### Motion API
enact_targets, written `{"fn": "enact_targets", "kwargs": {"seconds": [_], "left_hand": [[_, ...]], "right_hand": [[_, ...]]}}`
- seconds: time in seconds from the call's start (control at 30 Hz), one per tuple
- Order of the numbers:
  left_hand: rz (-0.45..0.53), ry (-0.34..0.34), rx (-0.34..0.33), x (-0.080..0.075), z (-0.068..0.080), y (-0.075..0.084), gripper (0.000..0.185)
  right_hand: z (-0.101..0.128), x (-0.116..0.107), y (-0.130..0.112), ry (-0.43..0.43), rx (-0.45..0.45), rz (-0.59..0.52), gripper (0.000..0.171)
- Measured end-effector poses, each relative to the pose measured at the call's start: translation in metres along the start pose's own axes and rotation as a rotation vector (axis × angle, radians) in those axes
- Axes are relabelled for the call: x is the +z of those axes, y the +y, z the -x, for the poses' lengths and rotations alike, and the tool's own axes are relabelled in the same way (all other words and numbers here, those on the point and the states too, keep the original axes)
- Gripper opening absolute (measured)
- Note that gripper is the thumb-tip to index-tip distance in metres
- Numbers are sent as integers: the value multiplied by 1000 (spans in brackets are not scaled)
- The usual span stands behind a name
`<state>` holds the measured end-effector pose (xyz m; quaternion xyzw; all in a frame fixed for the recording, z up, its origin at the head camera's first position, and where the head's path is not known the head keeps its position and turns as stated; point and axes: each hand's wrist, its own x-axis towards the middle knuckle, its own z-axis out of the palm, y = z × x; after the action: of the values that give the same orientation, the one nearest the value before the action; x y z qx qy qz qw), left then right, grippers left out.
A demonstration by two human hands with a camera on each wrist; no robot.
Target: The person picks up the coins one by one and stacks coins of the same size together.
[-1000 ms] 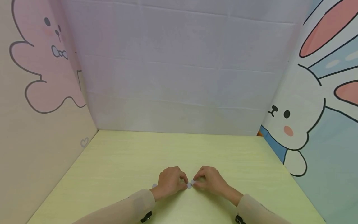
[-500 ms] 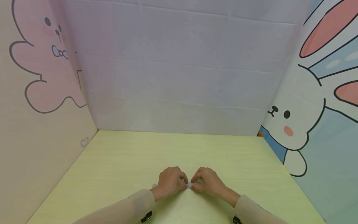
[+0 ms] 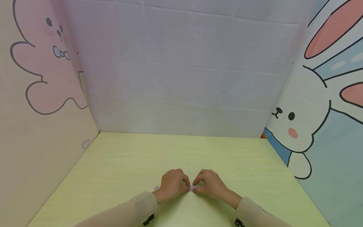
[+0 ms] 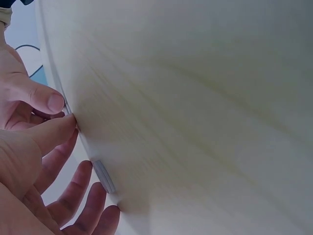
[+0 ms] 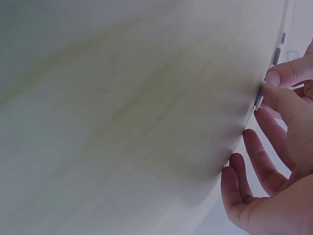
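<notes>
My left hand (image 3: 173, 183) and right hand (image 3: 211, 184) meet fingertip to fingertip, low over the table. Between them sit small silvery-grey discs, which look like coins (image 3: 192, 188), mostly covered by the fingers. The right thumb and index finger pinch a coin (image 5: 259, 96) by its edge. From the other side, the left thumb and index finger hold the coin under it at the tabletop. A short stack of coins (image 4: 103, 176) stands by the left hand's other fingers; in the head view this grey stack (image 3: 157, 188) shows behind the left wrist.
The pale yellow table (image 3: 127, 157) stretches away to a white cloth backdrop (image 3: 181, 78). Side panels carry a pink cartoon animal (image 3: 56, 78) on the left and a white rabbit (image 3: 300, 126) on the right. In the right wrist view, further dark stacks (image 5: 277, 56) stand beyond the fingers.
My right hand has moved slightly left, bringing its coin from beside the left hand's coin to over it. The left hand has kept its place.
</notes>
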<state>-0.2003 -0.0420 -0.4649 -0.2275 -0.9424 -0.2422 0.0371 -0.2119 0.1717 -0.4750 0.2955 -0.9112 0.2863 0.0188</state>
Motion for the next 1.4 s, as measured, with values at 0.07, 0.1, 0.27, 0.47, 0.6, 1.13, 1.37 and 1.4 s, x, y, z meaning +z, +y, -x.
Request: {"fn": "enact_targets", "kwargs": {"seconds": [0.07,0.1,0.27,0.47,0.6,1.13,1.37,1.4], "left_hand": [[-2,2,-2,0,0,1,15],[-1,3,-3,-1,0,1,15],[7,5,0,-1,1,1,15],[11,-1,-5,-1,0,0,15],[10,3,2,-1,0,-1,16],[34,-1,-13,1,0,-1,12],[30,11,0,2,0,-2,12],[29,12,1,1,0,-2,12]], "right_hand": [[0,0,0,2,-3,0,10],[0,0,-1,2,-3,1,10],[0,1,-1,4,-11,3,9],[1,0,1,-11,-19,-4,10],[3,-2,4,-11,-34,-18,12],[5,-1,4,-8,-12,-24,9],[4,0,2,-1,-5,-20,8],[4,0,2,-1,-6,-19,8]]}}
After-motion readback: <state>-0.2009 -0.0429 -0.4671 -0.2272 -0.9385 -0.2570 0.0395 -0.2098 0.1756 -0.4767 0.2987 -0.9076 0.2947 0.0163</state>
